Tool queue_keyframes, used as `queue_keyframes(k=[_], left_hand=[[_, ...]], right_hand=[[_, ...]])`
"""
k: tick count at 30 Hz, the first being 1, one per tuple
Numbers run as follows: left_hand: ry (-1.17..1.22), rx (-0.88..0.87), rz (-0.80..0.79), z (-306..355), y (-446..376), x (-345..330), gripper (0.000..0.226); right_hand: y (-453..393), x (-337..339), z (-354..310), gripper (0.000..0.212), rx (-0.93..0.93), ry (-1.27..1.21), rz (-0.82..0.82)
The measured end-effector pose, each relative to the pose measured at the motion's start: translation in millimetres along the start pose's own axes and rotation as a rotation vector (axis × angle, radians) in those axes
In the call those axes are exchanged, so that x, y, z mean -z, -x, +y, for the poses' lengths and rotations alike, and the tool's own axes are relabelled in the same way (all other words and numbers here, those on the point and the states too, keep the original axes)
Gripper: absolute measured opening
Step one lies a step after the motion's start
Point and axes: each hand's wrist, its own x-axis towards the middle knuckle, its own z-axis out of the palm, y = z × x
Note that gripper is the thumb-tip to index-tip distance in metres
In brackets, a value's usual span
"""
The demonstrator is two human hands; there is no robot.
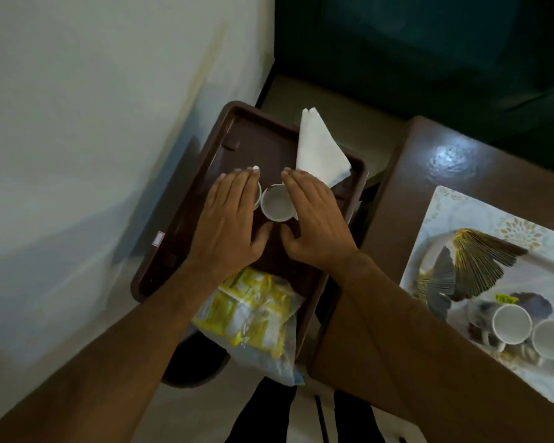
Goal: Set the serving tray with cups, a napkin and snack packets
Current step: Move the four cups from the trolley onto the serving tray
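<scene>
Left hand point(229, 219) and right hand point(314, 219): fingers spread flat, flanking two cups point(277, 206) on brown tray point(179, 219) | napkin point(320, 151) lying far right; snack packets point(253, 318) sitting near edge

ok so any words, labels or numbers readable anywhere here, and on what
None can be read.
Snack packets: yellow print, too blurred.
Small yellow tag by the cups on the patterned tray: too small.
White sticker on the brown tray's rim: no legible text.
</scene>
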Motion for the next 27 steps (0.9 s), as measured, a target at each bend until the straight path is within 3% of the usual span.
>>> queue_keyframes(k=[3,8,12,18,27], left_hand=[[0.025,-0.021,-0.058,-10,-2,1,0.088],[0.106,0.039,-0.013,-12,-1,-3,0.086],[0.146,0.094,0.013,-13,2,-4,0.094],[0.271,0.182,0.047,-11,7,-6,0.091],[0.372,0.406,0.106,-4,23,-10,0.075]], right_hand=[[-10,-4,0,0.085,0.039,0.015,-0.075],[-11,-10,-2,0.075,0.004,0.050,-0.019],[-8,-14,-7,0.070,-0.085,0.072,0.069],[7,-17,-16,0.083,-0.252,0.026,0.076],[27,-22,-22,0.032,-0.403,-0.028,0.285]])
